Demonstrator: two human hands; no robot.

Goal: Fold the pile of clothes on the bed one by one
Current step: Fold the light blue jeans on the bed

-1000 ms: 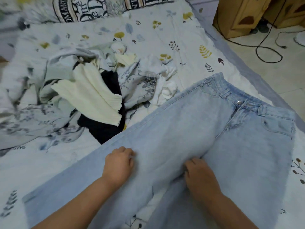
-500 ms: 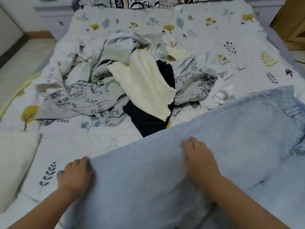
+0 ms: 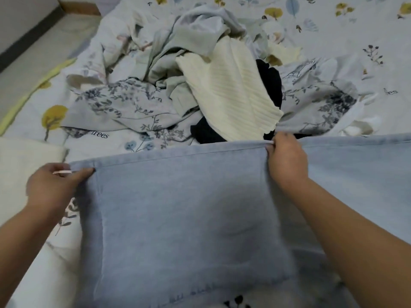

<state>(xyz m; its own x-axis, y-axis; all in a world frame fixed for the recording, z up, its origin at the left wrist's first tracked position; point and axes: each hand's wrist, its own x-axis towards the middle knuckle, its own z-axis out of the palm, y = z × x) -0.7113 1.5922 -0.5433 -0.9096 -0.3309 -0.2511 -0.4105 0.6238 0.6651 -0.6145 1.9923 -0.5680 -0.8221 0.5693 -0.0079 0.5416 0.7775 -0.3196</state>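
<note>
Here the light blue jeans [image 3: 189,218] lie spread across the near part of the bed [image 3: 333,41], both hands pinching their far edge: left hand [image 3: 52,187], right hand [image 3: 285,160]. Just beyond sits the clothes pile [image 3: 211,85].

Pale jeans [image 3: 189,207] — flat beside jumbled clothes pile [image 3: 200,85]
</note>
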